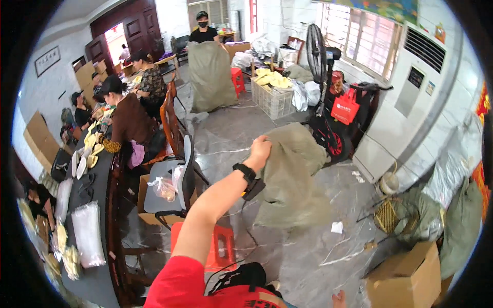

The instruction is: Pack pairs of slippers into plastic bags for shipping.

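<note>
My left hand, with a black watch on its wrist, is closed on the upper edge of an olive-green woven sack. The sack hangs slack over the floor, its lower part smeared by motion. A dark object shows behind my left wrist, partly hidden; its kind is unclear. Low at the frame's bottom edge, my right hand shows only some fingers, apart and holding nothing visible. Farther off, a masked person in black stands behind another olive-green sack.
Several people sit along a dark table at left. Nearby stand a grey chair and an orange stool. A crate, a fan and a scooter are farther off. A cardboard box sits lower right.
</note>
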